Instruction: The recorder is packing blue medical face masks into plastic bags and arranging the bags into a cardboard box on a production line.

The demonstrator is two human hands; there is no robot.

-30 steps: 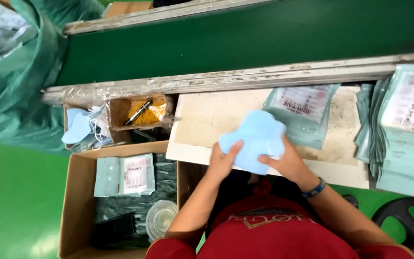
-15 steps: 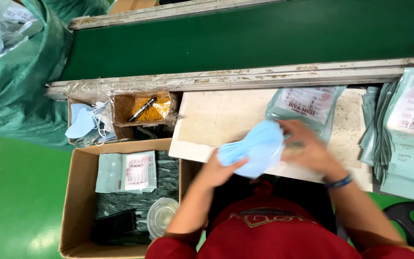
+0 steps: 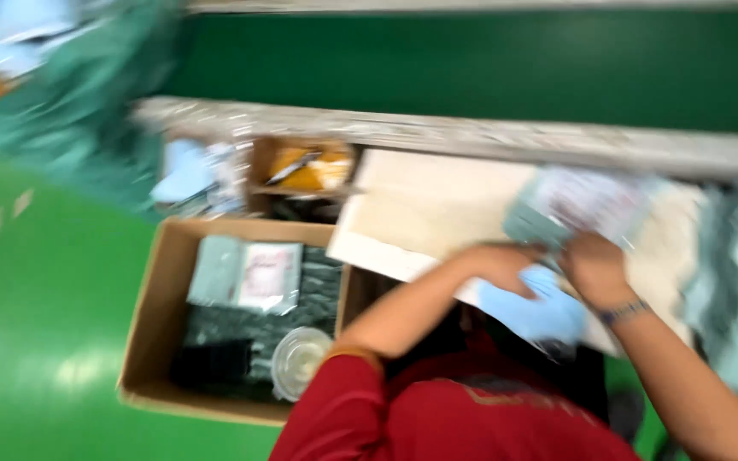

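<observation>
Cardboard box point(image 3: 149, 341): packet point(image 3: 248, 275), cup point(image 3: 299, 358) | both hands' grip clamped on blue cloth point(image 3: 533, 307)

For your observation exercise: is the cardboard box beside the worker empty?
No, the cardboard box holds a flat packet and a clear round lid.

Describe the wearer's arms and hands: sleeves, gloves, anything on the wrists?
Both hands are bare, no gloves. The left hand and right hand come off bare forearms. The red shirt has short sleeves; the left sleeve ends in an orange-trimmed cuff. A dark wristband sits on the right wrist. The frame is blurred, so finer detail is lost.
</observation>
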